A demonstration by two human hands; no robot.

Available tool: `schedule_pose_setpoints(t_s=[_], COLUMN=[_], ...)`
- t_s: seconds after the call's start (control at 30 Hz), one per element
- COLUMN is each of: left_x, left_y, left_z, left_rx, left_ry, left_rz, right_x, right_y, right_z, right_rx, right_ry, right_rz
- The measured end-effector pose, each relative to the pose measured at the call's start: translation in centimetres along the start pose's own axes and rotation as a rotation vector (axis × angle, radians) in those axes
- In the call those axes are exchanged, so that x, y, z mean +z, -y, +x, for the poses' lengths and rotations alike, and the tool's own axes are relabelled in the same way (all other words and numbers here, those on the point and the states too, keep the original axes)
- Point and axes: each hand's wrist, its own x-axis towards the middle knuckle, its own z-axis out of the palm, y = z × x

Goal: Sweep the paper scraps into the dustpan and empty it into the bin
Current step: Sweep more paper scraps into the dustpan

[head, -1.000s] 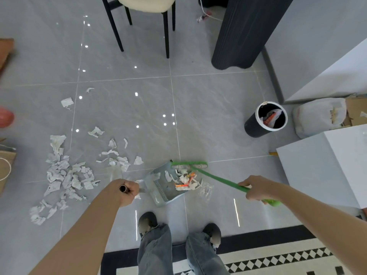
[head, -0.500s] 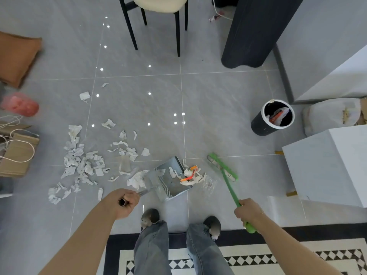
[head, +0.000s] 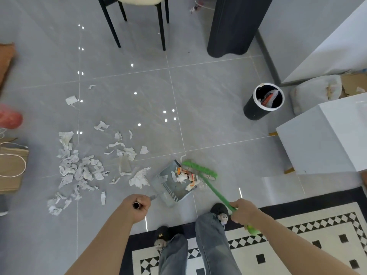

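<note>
Both hands clenched: left hand [head: 139,206] round dustpan [head: 173,184] handle, right hand [head: 241,210] round broom [head: 200,171], seemingly at pan's lip.

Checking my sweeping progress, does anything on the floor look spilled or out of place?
Yes. Torn paper scraps lie scattered across the grey tiles left of the dustpan, which holds only a few. One crumpled piece sits just outside its left wall.

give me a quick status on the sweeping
Left hand grips dustpan handle, right hand grips broom. Most scraps unswept. Bin unobstructed.
</note>
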Motion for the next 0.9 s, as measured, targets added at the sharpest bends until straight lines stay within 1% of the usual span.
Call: schedule_pose_setpoints(t_s=[0.07,0.2,0.4,0.53,0.63,0.7,0.83,0.9], left_x=[0.3,0.0,-0.6,-0.8,-0.4,-0.3,-0.2,0.0], left_y=[-0.3,-0.7,-0.9,-0.5,-0.3,-0.3,-0.3,-0.3], left_z=[0.5,1.4,1.9,1.9,1.3,1.2,1.5,1.4], left_rx=[0.012,0.016,0.011,0.021,0.053,0.064,0.033,0.035], left_ry=[-0.02,-0.008,0.041,0.05,-0.003,-0.001,-0.018,-0.022], left_rz=[-0.005,0.014,-0.026,-0.075,-0.082,-0.085,-0.089,-0.098], right_x=[-1.7,-3.8,-4.1,-3.5,-2.8,-2.8,-5.2,-6.5], right_y=[0.6,1.8,4.4,6.2,7.0,7.3,7.3,6.7], right_z=[-0.8,-1.8,0.6,3.0,4.0,3.9,2.4,1.4], right_rx=[0.001,-0.034,-0.082,-0.057,-0.039,-0.018,-0.022,-0.039], right_ry=[0.013,-0.064,-0.161,-0.204,-0.171,-0.117,-0.012,0.016], right_rz=[-0.006,-0.058,-0.045,-0.105,-0.214,-0.276,-0.254,-0.167])
